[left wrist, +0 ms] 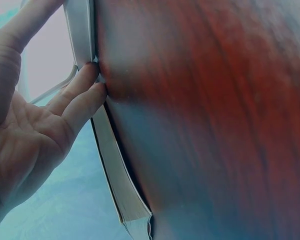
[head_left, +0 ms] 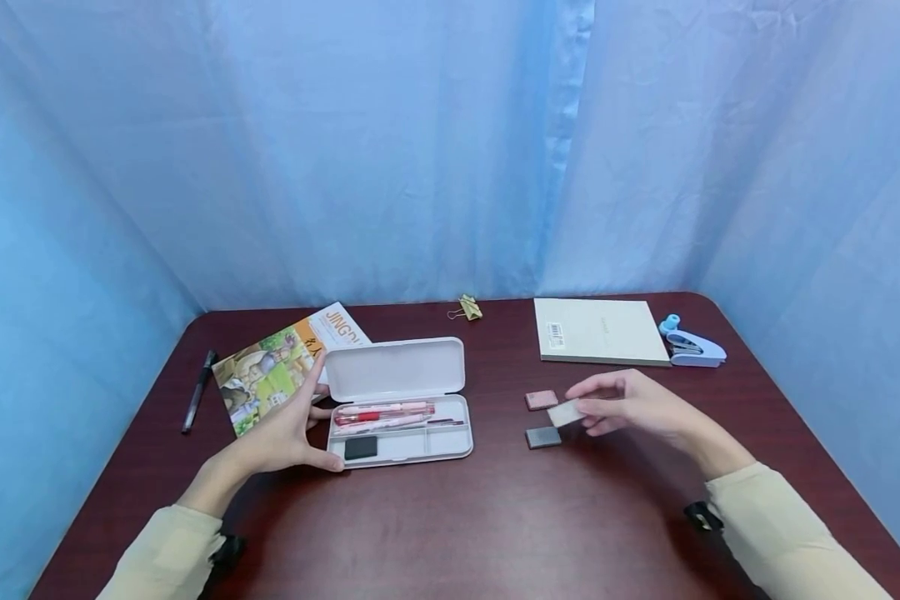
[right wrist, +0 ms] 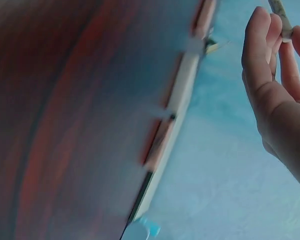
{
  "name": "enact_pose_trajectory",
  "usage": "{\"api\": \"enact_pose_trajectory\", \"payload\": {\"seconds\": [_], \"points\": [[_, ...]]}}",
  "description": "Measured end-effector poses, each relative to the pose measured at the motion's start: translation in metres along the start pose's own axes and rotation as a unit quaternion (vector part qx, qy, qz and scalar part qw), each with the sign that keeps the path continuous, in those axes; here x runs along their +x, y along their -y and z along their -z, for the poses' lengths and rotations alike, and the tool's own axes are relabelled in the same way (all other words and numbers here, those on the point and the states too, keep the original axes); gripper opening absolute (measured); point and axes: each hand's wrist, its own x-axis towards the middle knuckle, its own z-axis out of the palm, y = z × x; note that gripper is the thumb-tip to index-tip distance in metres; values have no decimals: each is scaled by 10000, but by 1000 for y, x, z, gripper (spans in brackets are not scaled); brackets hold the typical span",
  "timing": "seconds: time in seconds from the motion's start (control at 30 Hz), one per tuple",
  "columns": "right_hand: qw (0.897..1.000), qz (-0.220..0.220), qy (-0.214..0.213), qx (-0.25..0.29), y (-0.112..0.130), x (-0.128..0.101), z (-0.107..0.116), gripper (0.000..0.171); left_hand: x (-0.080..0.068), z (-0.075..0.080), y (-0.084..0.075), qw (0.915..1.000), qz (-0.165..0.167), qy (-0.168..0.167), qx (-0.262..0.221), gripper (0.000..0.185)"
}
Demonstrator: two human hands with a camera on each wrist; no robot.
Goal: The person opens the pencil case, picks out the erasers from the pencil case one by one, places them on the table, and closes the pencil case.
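Observation:
My left hand spans the left side of an open white pencil case, thumb at its front corner and fingers against its side and raised lid. In the left wrist view those fingers are fairly straight and touch the case's edge. Inside the case lie several pens and a small black block. Between thumb and fingers, my right hand pinches a small off-white, eraser-like block, seen edge-on in the right wrist view. Beneath and beside it, a pink block and a grey block lie on the table.
Left of the case are an illustrated booklet and a black pen. A yellow binder clip lies near the table's back edge. At the back right sit a cream notebook, a pale stapler and a small blue object.

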Motion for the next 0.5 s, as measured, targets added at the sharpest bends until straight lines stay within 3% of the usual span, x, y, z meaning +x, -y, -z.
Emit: {"api": "enact_pose_trajectory", "payload": {"seconds": [0.2,0.5], "points": [[9992,-328,-51,-214,-11,-9,20,45,0,-1,2,10000,42,37,-49,144],[9964,-394,-26,-749,-19,-9,33,41,1,1,0,10000,30,36,4,146]]}}
